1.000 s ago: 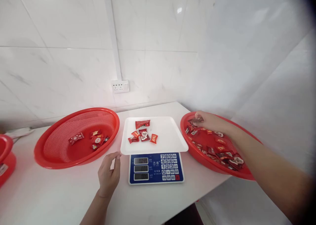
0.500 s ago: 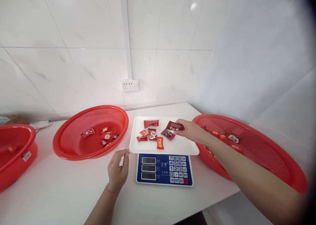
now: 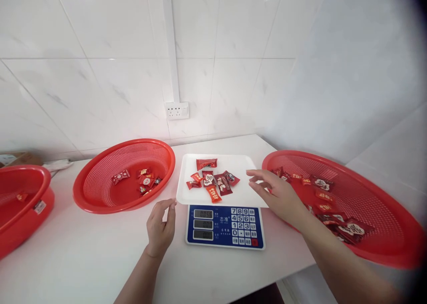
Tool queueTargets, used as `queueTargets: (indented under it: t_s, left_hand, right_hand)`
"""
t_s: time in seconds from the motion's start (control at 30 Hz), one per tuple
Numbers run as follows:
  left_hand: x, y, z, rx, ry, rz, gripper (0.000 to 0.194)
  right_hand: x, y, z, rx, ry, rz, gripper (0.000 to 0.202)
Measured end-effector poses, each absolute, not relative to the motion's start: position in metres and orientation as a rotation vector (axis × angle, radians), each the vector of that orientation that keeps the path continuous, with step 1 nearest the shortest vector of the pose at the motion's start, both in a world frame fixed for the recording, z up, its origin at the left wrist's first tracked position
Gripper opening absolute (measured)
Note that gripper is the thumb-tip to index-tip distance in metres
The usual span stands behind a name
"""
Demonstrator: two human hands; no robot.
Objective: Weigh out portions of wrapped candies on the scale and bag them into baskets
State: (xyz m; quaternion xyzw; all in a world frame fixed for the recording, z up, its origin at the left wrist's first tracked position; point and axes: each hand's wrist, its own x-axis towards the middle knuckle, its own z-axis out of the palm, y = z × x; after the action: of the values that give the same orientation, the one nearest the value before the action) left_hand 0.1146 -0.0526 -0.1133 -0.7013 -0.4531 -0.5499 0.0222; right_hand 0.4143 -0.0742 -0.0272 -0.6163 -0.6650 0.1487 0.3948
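On a blue and white electronic scale [image 3: 225, 226] lies a white tray [image 3: 240, 198] with several wrapped candies. Among them, a dark red candy packet [image 3: 223, 184] overlaps a red packet with a dark round print [image 3: 231, 178]. An orange-red candy [image 3: 213, 194] lies near the front. My right hand [image 3: 278, 190] hovers over the tray's right end, fingers apart and holding nothing. Beside the tray's front left corner is my left hand [image 3: 160, 224], its fingers curled and its thumb and forefinger tips close together, with nothing visible in them. Whether it touches the tray I cannot tell.
A red perforated basket [image 3: 100, 168] with several candies stands left of the scale. Another red basket [image 3: 396, 233] with more candies is at the right, partly behind my right forearm. A third red basket [image 3: 28, 219] sits at the far left. A wall socket [image 3: 177, 111] is behind.
My right hand has let go of the dark red candy packet, which now lies among the others on the tray. It has moved right and its fingers have opened. My left hand stays by the corner.
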Motion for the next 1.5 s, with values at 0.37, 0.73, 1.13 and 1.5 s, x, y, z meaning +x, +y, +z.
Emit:
queueTargets:
  t_s: [0.37, 0.73, 1.13, 1.5]
  left_hand:
    - [0.120, -0.053, -0.120, -2.086, -1.564, -1.819, 0.016]
    - [0.126, -0.058, -0.112, -2.219, -1.350, -1.629, 0.014]
    - [0.150, -0.050, -0.099, -2.458, -1.365, -0.969, 0.033]
    - [0.171, -0.038, -0.057, -2.702, -1.433, -0.956, 0.023]
  right_hand:
    - [0.418, -0.157, -0.155, -1.446, -1.319, 0.117, 0.021]
    - [0.428, -0.143, -0.173, -1.527, -1.186, 0.371, 0.028]
    - [0.432, -0.142, -0.172, -1.497, -1.142, 0.516, 0.029]
    - [0.433, -0.142, -0.170, -1.442, -1.064, 0.549, 0.032]
